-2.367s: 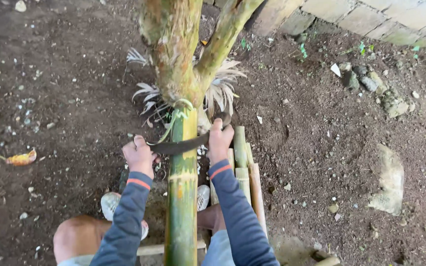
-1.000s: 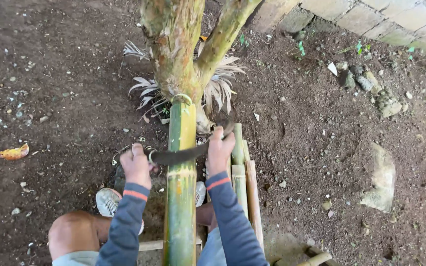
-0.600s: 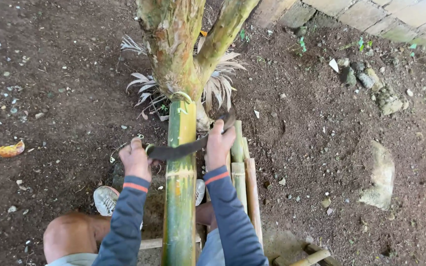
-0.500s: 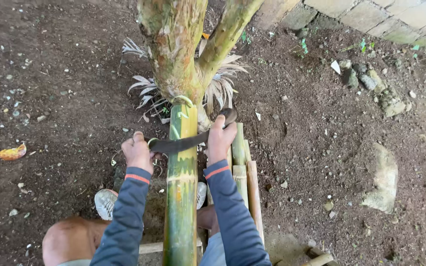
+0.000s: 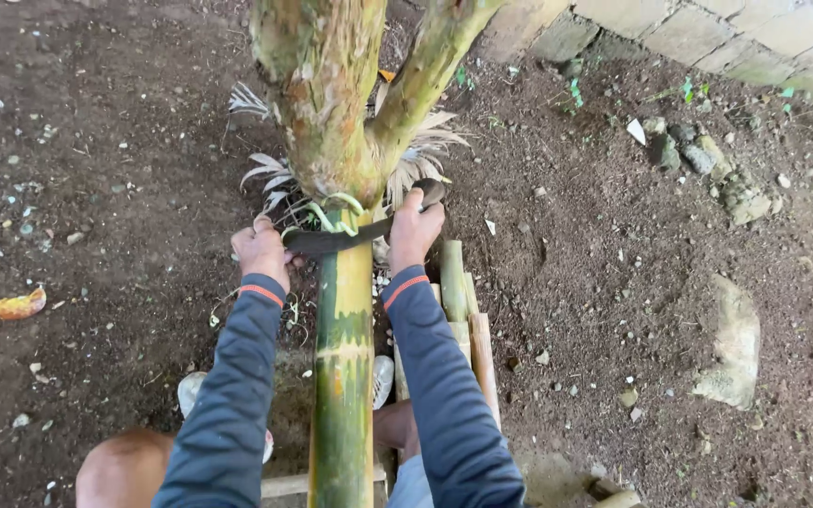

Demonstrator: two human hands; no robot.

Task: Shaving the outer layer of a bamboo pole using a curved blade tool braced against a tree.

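Both hands are up at the top of the green bamboo pole (image 5: 342,376), which runs straight up the middle of the frame from the bottom edge to the foot of the forked tree trunk (image 5: 326,113) at centre top. Across the pole's upper end lies a dark curved blade (image 5: 336,241), set crosswise, just below the trunk. The left hand (image 5: 261,252) has its fingers closed around the blade's left end, left of the pole. The right hand (image 5: 416,230) has its fingers wrapped tight on the dark handle at the right end, slightly higher in the frame, so the blade tilts up to the right. Thin green shavings (image 5: 336,221) curl right above the blade, against the trunk's base. Pale dry shreds (image 5: 261,174) fan out around the trunk on both sides. Just right of the pole, near the right forearm, a few shorter split bamboo pieces (image 5: 468,329) lie side by side on the dirt ground (image 5: 96,188). Both sleeves are dark blue with an orange band at the cuff. Far left, a yellowed leaf (image 5: 13,306) sits on the soil; at right, a pale flat stone (image 5: 731,343); at upper right, a block wall (image 5: 708,38).
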